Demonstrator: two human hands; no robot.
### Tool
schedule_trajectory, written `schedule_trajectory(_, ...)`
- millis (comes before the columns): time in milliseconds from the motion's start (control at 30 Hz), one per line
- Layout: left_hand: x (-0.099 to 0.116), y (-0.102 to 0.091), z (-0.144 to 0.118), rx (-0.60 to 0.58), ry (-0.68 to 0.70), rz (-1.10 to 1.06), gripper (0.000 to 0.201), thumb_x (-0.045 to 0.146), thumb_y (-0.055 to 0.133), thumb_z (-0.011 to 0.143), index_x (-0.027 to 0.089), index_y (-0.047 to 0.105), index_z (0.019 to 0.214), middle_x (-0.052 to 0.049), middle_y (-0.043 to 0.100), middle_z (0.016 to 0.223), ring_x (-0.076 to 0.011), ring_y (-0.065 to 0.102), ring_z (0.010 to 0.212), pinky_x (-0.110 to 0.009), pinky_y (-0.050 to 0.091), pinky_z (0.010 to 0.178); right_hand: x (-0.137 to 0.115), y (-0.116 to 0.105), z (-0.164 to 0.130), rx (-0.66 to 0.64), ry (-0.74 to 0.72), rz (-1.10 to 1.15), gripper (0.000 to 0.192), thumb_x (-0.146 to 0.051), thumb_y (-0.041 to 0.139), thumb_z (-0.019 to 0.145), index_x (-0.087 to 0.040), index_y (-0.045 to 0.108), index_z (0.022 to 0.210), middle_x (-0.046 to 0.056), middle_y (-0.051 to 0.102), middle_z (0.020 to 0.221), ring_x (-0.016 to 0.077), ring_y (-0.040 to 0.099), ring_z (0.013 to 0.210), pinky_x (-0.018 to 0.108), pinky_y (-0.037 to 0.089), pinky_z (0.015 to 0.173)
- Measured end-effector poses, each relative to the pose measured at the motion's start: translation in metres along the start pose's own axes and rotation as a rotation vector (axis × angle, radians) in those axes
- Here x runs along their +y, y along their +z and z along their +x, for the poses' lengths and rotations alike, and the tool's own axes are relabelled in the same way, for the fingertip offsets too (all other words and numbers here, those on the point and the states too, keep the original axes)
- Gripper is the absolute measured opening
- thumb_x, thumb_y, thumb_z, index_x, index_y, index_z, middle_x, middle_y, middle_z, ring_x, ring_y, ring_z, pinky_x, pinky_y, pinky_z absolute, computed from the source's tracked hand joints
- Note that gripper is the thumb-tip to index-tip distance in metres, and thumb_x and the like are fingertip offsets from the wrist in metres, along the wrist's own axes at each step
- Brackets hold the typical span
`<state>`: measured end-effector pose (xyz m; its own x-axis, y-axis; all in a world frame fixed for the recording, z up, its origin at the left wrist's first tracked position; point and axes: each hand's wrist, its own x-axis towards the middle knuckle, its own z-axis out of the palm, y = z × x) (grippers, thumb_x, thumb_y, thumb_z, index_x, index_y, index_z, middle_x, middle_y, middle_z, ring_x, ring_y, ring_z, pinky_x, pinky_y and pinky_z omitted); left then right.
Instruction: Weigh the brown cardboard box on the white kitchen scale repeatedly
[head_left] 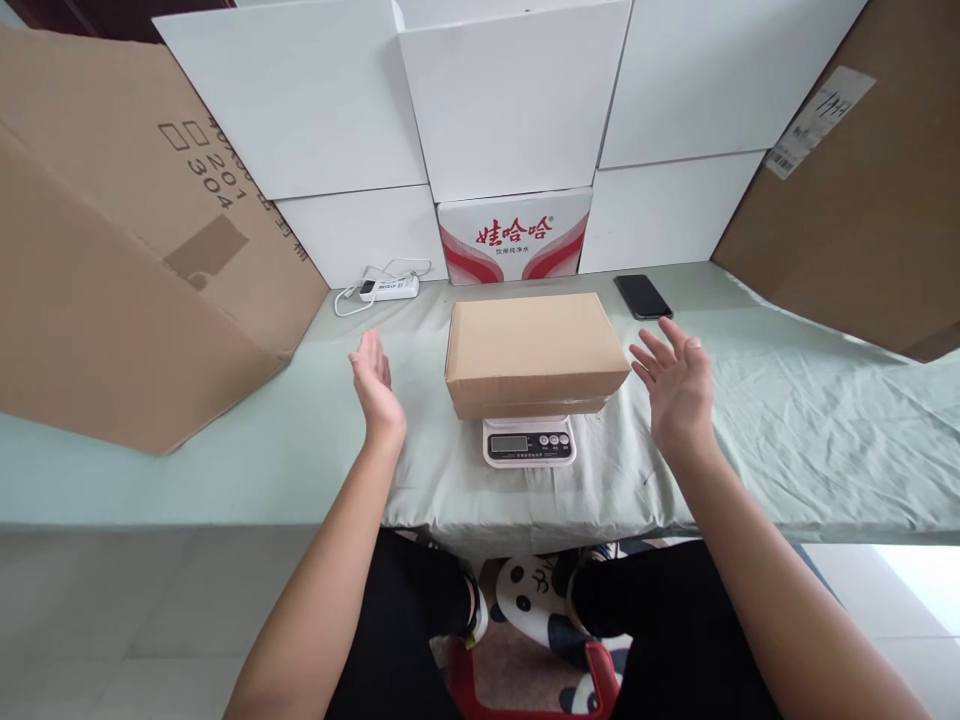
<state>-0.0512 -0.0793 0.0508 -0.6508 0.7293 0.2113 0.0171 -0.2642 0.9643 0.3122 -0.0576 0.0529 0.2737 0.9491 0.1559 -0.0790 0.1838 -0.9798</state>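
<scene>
A closed, plain brown cardboard box point(535, 353) sits on a small white digital kitchen scale point(529, 441) on the green cloth-covered counter point(787, 420), its long axis running left to right. The left hand point(375, 385) and right hand point(675, 385) flank the box's short ends, palms inward, fingers spread and holding nothing, neither touching it. The right hand is slightly nearer.

A table point(225, 470) under a pale green cloth point(787, 420) carries a scale point(529, 441) at the front; a phone point(643, 296) and a power strip point(388, 288) behind; large cardboard sheets point(112, 270) seemingly rest on both ends.
</scene>
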Motion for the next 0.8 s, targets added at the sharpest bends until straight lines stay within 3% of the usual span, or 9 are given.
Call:
schedule_trajectory(333, -0.016, 0.028, -0.033, -0.317, -0.014, -0.055, 0.09, 0.087, 0.027, 0.105, 0.029, 0.059, 0.165, -0.007, 0.048, 0.181, -0.0271, 0.038, 0.172, -0.04, 0.034, 0.141, 0.004, 0.019, -0.013, -0.142, 0.006, -0.016, 0.077, -0.084, 0.046, 0.095, -0.039, 0.059, 0.156, 0.007, 0.065, 0.166, 0.0407, 0.056, 0.159, 0.07, 0.039, 0.136)
schedule_trajectory(467, -0.012, 0.032, -0.042, -0.371, -0.04, -0.101, 0.092, 0.089, 0.033, 0.102, 0.028, 0.06, 0.164, -0.006, 0.05, 0.18, -0.0282, 0.036, 0.173, -0.04, 0.035, 0.141, 0.002, 0.023, -0.018, -0.142, 0.005, 0.016, 0.078, -0.084, 0.047, 0.095, -0.037, 0.058, 0.157, 0.007, 0.064, 0.166, 0.0409, 0.053, 0.162, 0.069, 0.039, 0.137)
schedule_trajectory(600, -0.005, 0.037, -0.051, -0.436, -0.018, -0.153, 0.089, 0.091, 0.039, 0.1, 0.032, 0.062, 0.162, -0.003, 0.05, 0.18, -0.031, 0.034, 0.174, -0.044, 0.035, 0.142, 0.005, 0.031, -0.027, -0.142, -0.017, 0.083, 0.075, -0.077, 0.052, 0.098, -0.034, 0.057, 0.16, 0.004, 0.057, 0.173, 0.0379, 0.041, 0.171, 0.067, 0.031, 0.142)
schedule_trajectory(800, -0.004, 0.042, -0.056, -0.428, -0.02, -0.164, 0.088, 0.091, 0.04, 0.1, 0.036, 0.057, 0.166, 0.001, 0.044, 0.184, -0.0282, 0.032, 0.175, -0.041, 0.033, 0.142, 0.014, 0.041, -0.039, -0.134, -0.04, 0.088, 0.071, -0.077, 0.051, 0.102, -0.042, 0.052, 0.164, -0.006, 0.047, 0.181, 0.0304, 0.03, 0.176, 0.062, 0.017, 0.148)
